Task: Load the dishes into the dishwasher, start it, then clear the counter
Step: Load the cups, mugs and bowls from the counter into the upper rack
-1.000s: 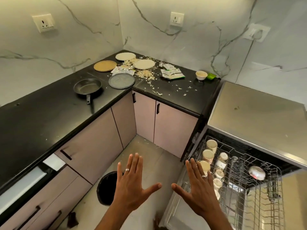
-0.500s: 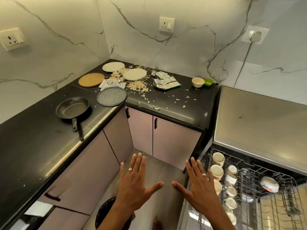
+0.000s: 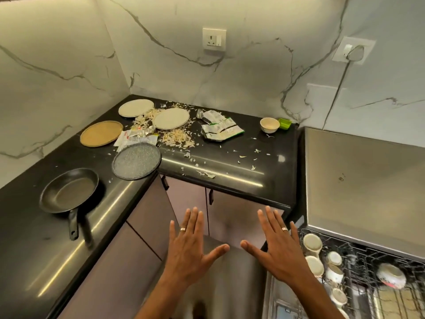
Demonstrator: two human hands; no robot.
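In the head view, the left hand (image 3: 187, 246) and right hand (image 3: 277, 247) hover apart, flat and empty; plates (image 3: 171, 118) sit amid scraps (image 3: 176, 137) on the counter (image 3: 230, 162), away from the dishwasher rack (image 3: 358, 272). Scraps risk clogging it.

The left hand (image 3: 190, 252) and right hand (image 3: 277, 252) hang side by side in mid-air, backs up, fingers straight and spread (a ring on each), thumbs angled toward each other, holding nothing, forearms bare.
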